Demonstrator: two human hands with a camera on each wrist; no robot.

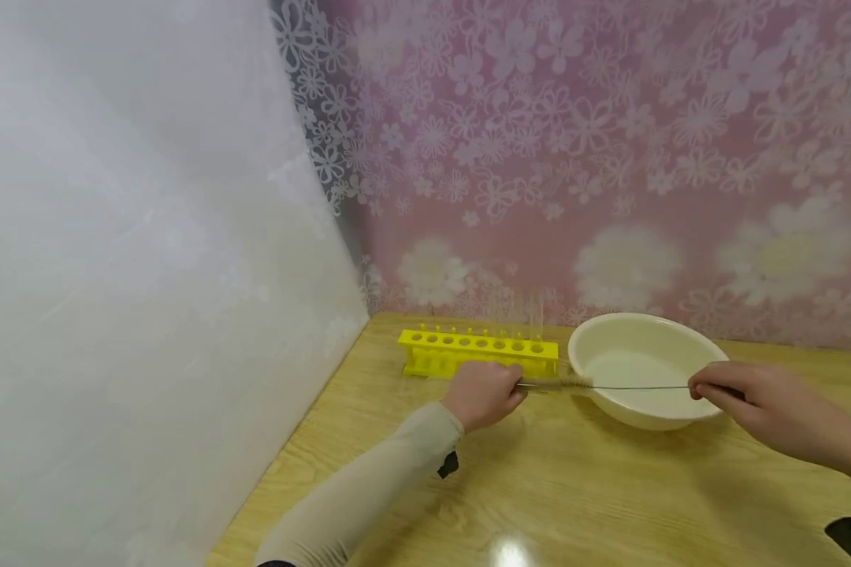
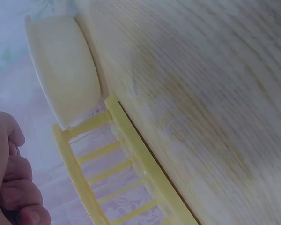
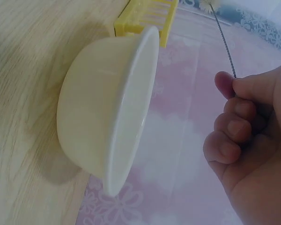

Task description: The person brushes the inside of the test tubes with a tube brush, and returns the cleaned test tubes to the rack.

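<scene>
My right hand [image 1: 773, 402] pinches the thin twisted wire handle of a test tube brush [image 1: 574, 383] between thumb and forefinger. The brush lies level, its pale bristles toward the left hand. My left hand [image 1: 484, 394] is a fist around what looks like a clear test tube [image 1: 529, 384], mostly hidden by the fingers, at the bristle end. In the left wrist view only the curled fingers [image 2: 18, 187] show. The wire passes above a cream basin [image 1: 645, 346]. Behind the left hand stands a yellow test tube rack [image 1: 478, 341].
Several clear test tubes [image 1: 518, 315] stand upright toward the rack's right end. Rack and basin sit close together on a wood-grain table [image 1: 539, 488]. A pink flowered backdrop [image 1: 503, 157] rises behind, and a white sheet [image 1: 149, 276] hangs at the left.
</scene>
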